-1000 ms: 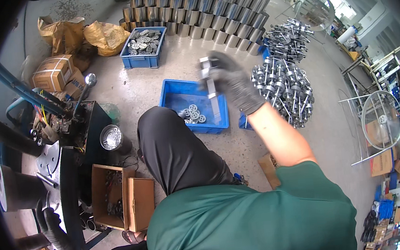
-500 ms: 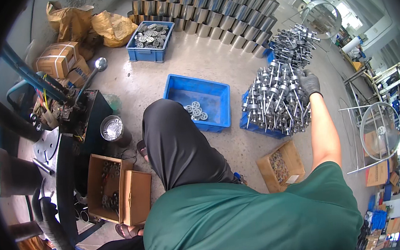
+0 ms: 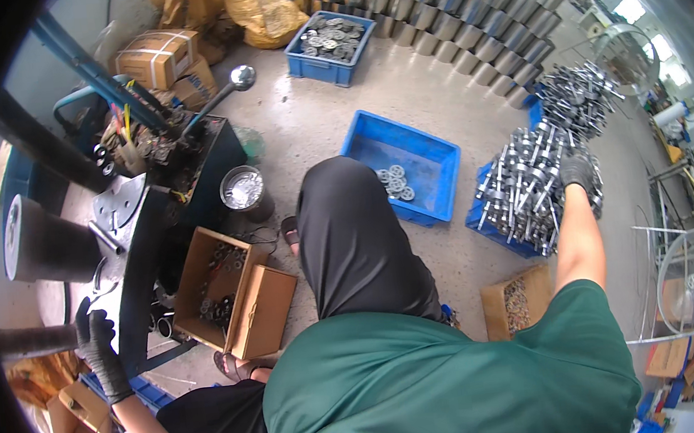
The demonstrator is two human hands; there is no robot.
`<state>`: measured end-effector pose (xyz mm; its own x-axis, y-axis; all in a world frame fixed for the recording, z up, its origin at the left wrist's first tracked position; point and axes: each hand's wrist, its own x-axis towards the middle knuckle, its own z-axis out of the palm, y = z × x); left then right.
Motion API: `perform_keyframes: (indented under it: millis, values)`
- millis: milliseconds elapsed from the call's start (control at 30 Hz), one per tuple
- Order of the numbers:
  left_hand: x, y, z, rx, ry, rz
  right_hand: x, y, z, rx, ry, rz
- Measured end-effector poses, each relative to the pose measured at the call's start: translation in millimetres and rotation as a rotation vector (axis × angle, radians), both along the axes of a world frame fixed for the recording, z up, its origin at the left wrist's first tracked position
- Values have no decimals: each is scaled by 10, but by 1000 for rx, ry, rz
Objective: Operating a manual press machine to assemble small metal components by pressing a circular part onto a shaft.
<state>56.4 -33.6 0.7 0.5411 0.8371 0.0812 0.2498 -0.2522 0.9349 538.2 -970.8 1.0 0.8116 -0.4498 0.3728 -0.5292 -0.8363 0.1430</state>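
My left hand [image 3: 99, 353], in a dark grey glove, is at the edge of a machine's metal table [image 3: 123, 280]. Its fingers point up, partly bent and apart, with nothing visible in them. A thick dark cylinder [image 3: 53, 245] lies on its side just above that hand, near a short metal rod [image 3: 103, 237]. At the right, my gloved right hand [image 3: 577, 171] rests on a heap of shiny metal shafts with round collars [image 3: 532, 182], piled over a blue crate [image 3: 503, 231]. Its fingertips are hidden among the shafts, so its grip is unclear.
Several spoked discs [image 3: 396, 182] lie in a blue bin [image 3: 441, 199] ahead of my knee. Another blue bin [image 3: 320, 70] holds more discs. Rows of metal tubes [image 3: 430, 41] stand behind. A metal bucket [image 3: 246, 194] and cardboard boxes [image 3: 266, 308] are beside my legs.
The view has swung left, shifting everything rightward. My right hand has moved inward over the shaft heap. My left hand has drawn back from the rod and cylinder toward the table's near edge.
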Motion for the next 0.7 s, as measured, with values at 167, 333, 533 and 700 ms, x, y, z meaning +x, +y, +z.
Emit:
perform_keyframes:
  millis: [167,333,533,700]
  values:
    - [-114,-86,153,7,-9,58,3,-59,-7,33,18,10]
    - [-300,-184,325,-36,-105,114,387,-686,-255,60,100,77]
    - [-560,-141,465,-59,-193,176,1580,-8,439,-313,618,180]
    - [-696,-47,451,-74,-308,238,1909,3158,393,-145,453,1020]
